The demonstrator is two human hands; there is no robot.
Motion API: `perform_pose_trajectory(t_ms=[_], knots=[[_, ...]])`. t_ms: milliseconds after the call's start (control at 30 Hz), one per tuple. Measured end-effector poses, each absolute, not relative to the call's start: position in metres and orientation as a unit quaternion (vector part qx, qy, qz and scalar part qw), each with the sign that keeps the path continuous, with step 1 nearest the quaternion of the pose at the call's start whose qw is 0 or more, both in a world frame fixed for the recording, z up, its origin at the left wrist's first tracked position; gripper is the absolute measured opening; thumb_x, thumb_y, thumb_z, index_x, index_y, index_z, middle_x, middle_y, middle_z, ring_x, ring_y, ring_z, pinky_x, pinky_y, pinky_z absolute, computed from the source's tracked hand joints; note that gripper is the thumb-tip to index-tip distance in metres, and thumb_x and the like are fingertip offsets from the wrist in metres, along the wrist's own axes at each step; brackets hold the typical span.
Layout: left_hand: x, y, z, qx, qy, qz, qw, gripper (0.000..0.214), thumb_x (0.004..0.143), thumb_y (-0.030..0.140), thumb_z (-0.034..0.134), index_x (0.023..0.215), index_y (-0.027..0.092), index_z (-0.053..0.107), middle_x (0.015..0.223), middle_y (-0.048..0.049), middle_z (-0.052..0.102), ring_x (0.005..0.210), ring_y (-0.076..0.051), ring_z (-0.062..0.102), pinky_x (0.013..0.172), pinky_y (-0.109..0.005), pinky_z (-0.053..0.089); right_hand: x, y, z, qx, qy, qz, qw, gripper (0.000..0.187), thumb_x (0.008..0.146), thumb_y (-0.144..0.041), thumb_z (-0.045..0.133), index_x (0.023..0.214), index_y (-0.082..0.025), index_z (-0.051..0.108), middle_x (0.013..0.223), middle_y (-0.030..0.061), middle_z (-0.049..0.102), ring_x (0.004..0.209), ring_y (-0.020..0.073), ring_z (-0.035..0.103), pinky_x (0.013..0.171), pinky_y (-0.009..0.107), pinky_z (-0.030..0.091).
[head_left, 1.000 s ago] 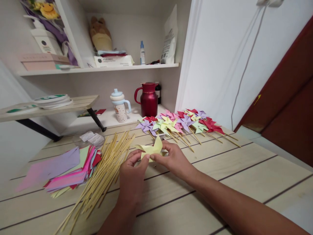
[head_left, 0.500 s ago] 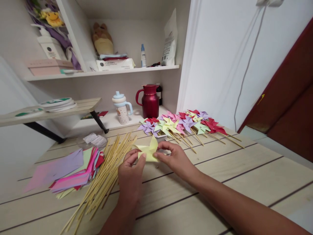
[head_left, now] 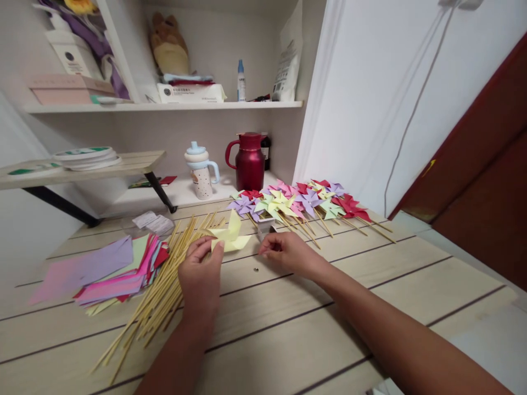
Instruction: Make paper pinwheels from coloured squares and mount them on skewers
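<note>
My left hand [head_left: 202,269] pinches a pale yellow paper pinwheel [head_left: 234,237] between thumb and fingers, its blades folded in and standing up above the table. To the right of it, my right hand [head_left: 284,251] is off the paper, with fingers curled and thumb against them. Whatever its fingertips hold, if anything, is too small to see. Just behind that hand sits a small greyish container [head_left: 265,226], partly covered by the fingers. A tiny metallic piece [head_left: 256,269] lies on the wood between the hands.
Thin wooden sticks [head_left: 158,299] lie left of my hands, beside a stack of coloured paper sheets [head_left: 111,269]. Finished pinwheels on sticks [head_left: 307,203] are heaped at the back right. A red jug [head_left: 250,164] and a speckled cup [head_left: 201,175] stand behind.
My right hand has let go of the yellow pinwheel and moved beside the small container. My left hand keeps the pinwheel, now farther left in view. The camera view has shifted slightly.
</note>
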State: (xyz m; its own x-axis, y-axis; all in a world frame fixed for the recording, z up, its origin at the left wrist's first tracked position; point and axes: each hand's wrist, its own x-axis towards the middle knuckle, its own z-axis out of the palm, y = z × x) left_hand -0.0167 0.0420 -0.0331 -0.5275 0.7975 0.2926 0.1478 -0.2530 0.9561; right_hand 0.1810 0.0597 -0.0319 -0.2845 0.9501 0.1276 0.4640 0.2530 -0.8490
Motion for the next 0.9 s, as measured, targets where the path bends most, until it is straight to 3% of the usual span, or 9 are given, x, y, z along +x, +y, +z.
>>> perform_pose_trajectory(t_ms=[200,500,900], knots=[[-0.017,0.044,-0.035,0.377,0.572,0.672,0.281,0.018,0.066,0.029,0.075,0.078,0.016,0.076,0.096,-0.004,0.071,0.094,-0.021,0.065,0.083,-0.031,0.05,0.18,0.062,-0.044,-0.492,-0.734,0.368,0.289,0.012,0.076,-0.013,0.065,0.082,-0.019,0.073,0.074,0.0007,0.07,0.065,0.0134,0.059,0.061,0.023,0.043],[-0.016,0.043,-0.038,0.38,0.548,0.666,0.334,0.016,0.068,0.029,0.074,0.079,0.017,0.077,0.096,-0.003,0.072,0.093,-0.02,0.065,0.082,-0.029,0.05,0.171,0.058,-0.048,-0.492,-0.747,0.358,0.268,0.005,0.07,-0.019,0.072,0.074,-0.019,0.069,0.067,-0.0018,0.064,0.061,0.0126,0.055,0.056,0.022,0.041],[-0.016,0.041,-0.039,0.385,0.527,0.654,0.383,0.021,0.069,0.032,0.073,0.082,0.016,0.077,0.094,-0.0042,0.072,0.092,-0.021,0.063,0.081,-0.029,0.047,0.166,0.055,-0.046,-0.492,-0.756,0.34,0.267,0.005,0.071,-0.014,0.067,0.072,-0.019,0.067,0.067,-0.0024,0.064,0.061,0.0119,0.054,0.055,0.022,0.039]])
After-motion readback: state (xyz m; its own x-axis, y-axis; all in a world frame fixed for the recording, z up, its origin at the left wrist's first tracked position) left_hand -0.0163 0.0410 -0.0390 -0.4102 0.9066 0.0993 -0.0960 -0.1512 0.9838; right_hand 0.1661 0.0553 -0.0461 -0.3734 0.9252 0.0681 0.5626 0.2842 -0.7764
